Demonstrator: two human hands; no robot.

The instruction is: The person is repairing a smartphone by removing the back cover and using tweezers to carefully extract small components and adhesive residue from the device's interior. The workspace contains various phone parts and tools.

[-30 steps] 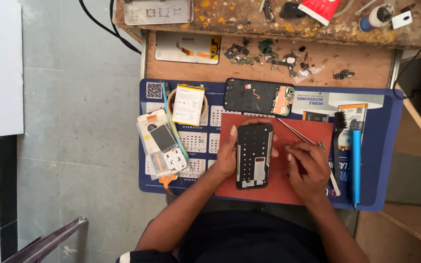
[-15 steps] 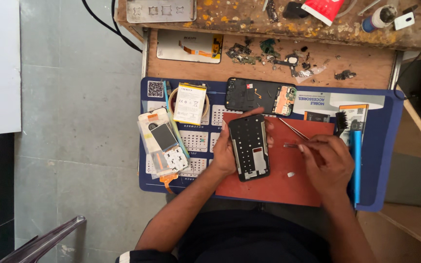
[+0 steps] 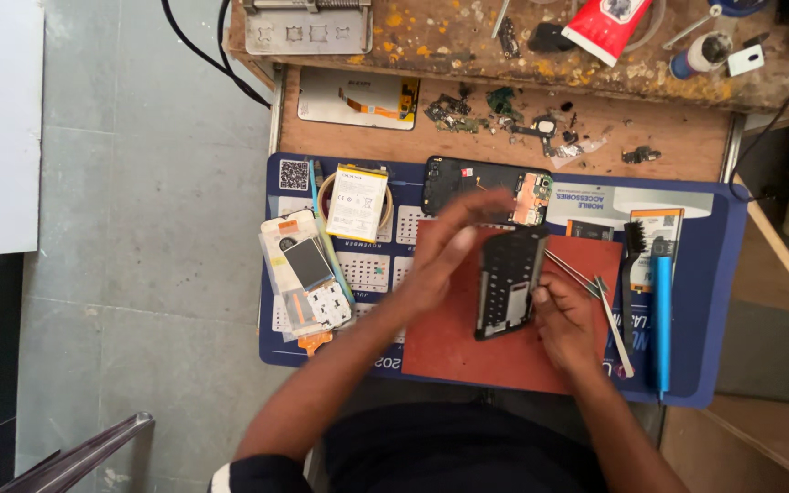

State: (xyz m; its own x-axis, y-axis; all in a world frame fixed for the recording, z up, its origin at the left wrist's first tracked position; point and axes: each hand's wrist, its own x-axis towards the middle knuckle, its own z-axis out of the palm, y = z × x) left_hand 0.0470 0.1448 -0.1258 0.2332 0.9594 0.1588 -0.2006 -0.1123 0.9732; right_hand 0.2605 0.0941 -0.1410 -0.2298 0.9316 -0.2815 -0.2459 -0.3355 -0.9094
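Right hand (image 3: pixel 566 321) pinching the lower edge of the phone frame (image 3: pixel 509 281), propping it tilted over the red mat (image 3: pixel 454 342). Left hand (image 3: pixel 449 246) blurred, fingers spread, empty, just beside the frame. Tweezers (image 3: pixel 586 283) alongside, opened phone (image 3: pixel 481 187) beyond.

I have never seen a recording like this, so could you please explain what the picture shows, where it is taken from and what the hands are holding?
The picture comes from a camera worn on the person's head, looking straight down at a repair bench. No machine is involved, only two bare hands. The right hand grips a dark phone frame, tilted up over a red work mat. The left hand is blurred beside the frame; whether it touches it is unclear. Tweezers, a blue tool and a small brush lie to the right, another opened phone behind, and a battery and phone parts to the left.
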